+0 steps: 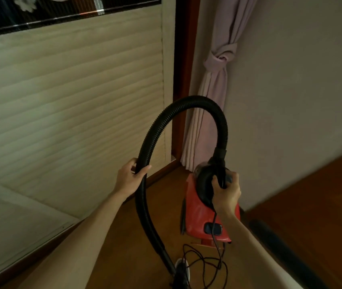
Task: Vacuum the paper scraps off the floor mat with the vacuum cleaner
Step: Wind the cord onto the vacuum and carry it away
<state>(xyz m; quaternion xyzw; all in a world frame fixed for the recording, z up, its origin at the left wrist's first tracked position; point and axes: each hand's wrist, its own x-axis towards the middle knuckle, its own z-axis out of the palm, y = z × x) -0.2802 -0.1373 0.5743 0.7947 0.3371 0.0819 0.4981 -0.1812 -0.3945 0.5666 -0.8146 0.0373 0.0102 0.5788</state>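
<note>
A red vacuum cleaner (197,217) with a black top stands on the brown wooden floor, right of centre. Its black ribbed hose (178,105) arches up from the body, over to the left, and down to a nozzle end at the bottom edge. My left hand (129,177) grips the hose on its left side, fingers curled round it. My right hand (227,189) holds the black handle on top of the vacuum body. The pale woven floor mat (51,101) fills the left half of the view. No paper scraps show on it.
A thin black power cord (205,265) lies in loose loops on the floor below the vacuum. A pink curtain (212,97), tied in a knot, hangs by a dark wooden frame (181,80). The pale wall (291,80) is at the right. A dark patterned rug (40,11) lies beyond the mat.
</note>
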